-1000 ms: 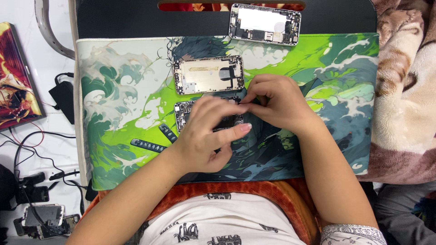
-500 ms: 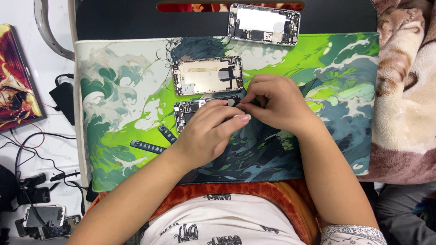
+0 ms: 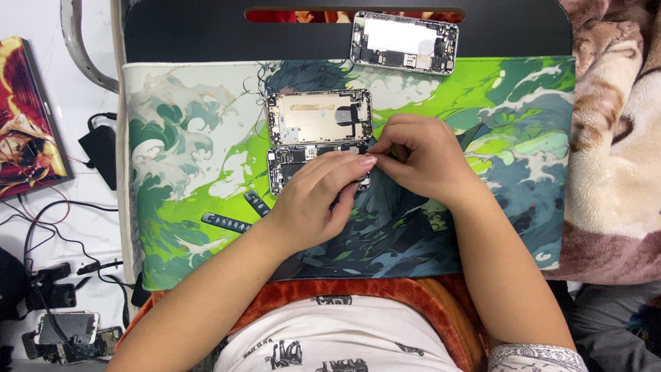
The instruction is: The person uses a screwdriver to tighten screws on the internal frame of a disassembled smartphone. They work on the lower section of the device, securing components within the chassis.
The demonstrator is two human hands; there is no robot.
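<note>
Matt cloth mat (image 3: 206,138); bare metal phone housing (image 3: 318,116); fuzzy soft blanket (image 3: 613,138).

Left hand (image 3: 318,200) and right hand (image 3: 421,160), fingertips together

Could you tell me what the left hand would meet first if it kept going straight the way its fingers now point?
Probably the right hand: the left hand points up and to the right across the opened phone, and its fingertips already look to be almost touching the right hand's fingers.
</note>
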